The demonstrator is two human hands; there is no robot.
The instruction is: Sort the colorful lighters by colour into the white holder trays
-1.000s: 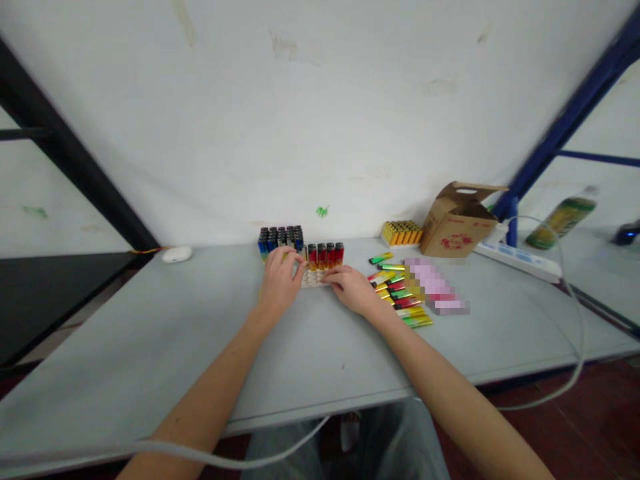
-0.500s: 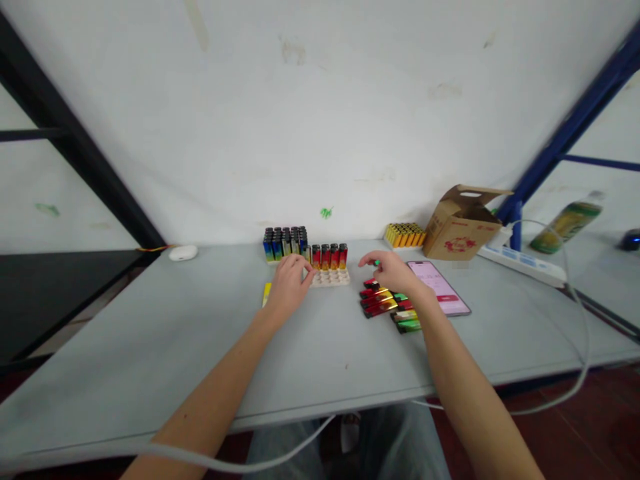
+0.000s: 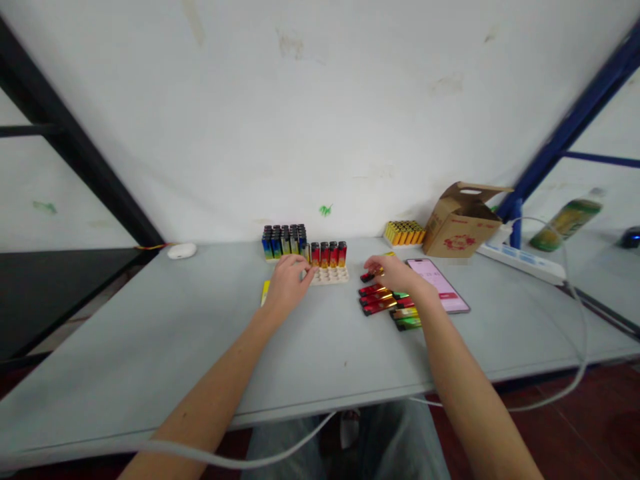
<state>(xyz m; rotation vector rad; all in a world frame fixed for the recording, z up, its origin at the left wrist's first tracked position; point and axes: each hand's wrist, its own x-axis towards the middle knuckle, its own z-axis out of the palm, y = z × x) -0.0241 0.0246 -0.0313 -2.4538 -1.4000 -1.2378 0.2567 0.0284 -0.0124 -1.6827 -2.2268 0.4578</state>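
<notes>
A white tray (image 3: 333, 275) with round holes stands mid-table. A row of red-and-yellow lighters (image 3: 325, 255) fills its back part upright. My left hand (image 3: 287, 280) is closed around the left end of this tray, its thumb by the holes; the fingertips are partly hidden. To the right, my right hand (image 3: 393, 275) pinches a red lighter (image 3: 369, 276) lying at the top of a loose pile. Red lighters (image 3: 377, 305) and green ones (image 3: 409, 319) lie on their sides below that hand.
Behind my left hand stands a block of blue-green lighters (image 3: 284, 241). A yellow piece (image 3: 265, 291) lies left of it. Further right are a tray of yellow-orange cylinders (image 3: 405, 233), an open cardboard box (image 3: 457, 230), a phone (image 3: 443, 290) and a power strip (image 3: 525, 265). A white cable (image 3: 583, 333) loops at right.
My right hand has lowered onto the top of the pile and its fingers have closed on a red lighter. My left hand stays by the tray.
</notes>
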